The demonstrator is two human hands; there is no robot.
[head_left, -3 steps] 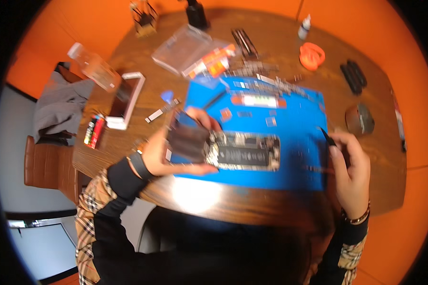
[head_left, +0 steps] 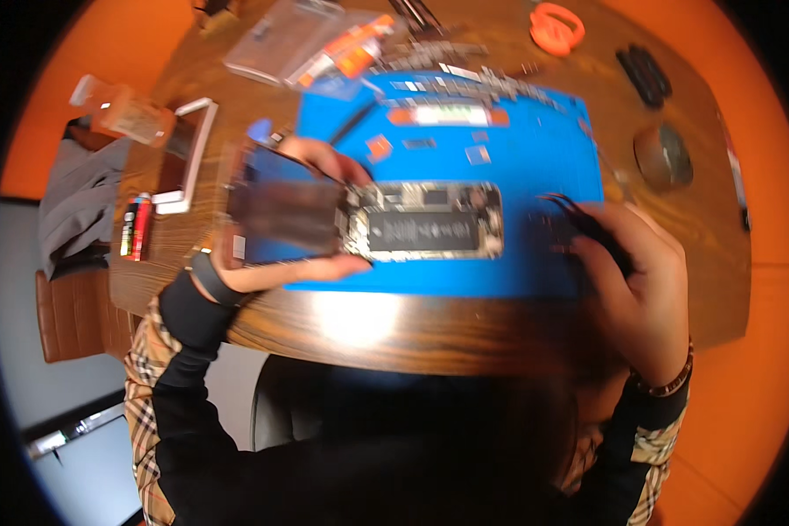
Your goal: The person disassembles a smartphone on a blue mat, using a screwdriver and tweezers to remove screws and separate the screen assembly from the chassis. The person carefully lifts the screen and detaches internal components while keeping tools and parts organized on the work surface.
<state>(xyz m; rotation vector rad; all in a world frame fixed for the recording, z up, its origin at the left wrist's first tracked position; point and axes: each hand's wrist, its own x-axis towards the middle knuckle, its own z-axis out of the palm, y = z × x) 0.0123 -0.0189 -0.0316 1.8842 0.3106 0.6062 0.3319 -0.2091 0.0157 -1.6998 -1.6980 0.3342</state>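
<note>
An opened smartphone lies on a blue mat (head_left: 451, 280), with the black battery and circuit parts of its body (head_left: 425, 232) exposed. My left hand (head_left: 285, 275) grips its dark screen panel (head_left: 280, 215), thumb along the near edge and fingers over the far one. The panel is folded out to the left and meets the body at its left end. In my right hand (head_left: 644, 263) is a pair of black tweezers (head_left: 592, 226). Their tips point left, a short way off the body's right end, and look slightly apart.
Small parts (head_left: 478, 155) and a white-and-orange strip (head_left: 447, 116) lie on the mat's far side. Left of it are a white-framed phone (head_left: 184, 158), a bottle (head_left: 127, 114) and a red cylinder (head_left: 142, 228). A round container (head_left: 663, 158) and orange coil (head_left: 557, 31) sit right.
The view has shifted, so the table sits higher and further left. My right hand has brought the tweezers closer to the phone body, tips now pointing left. My left hand keeps hold of the screen panel.
</note>
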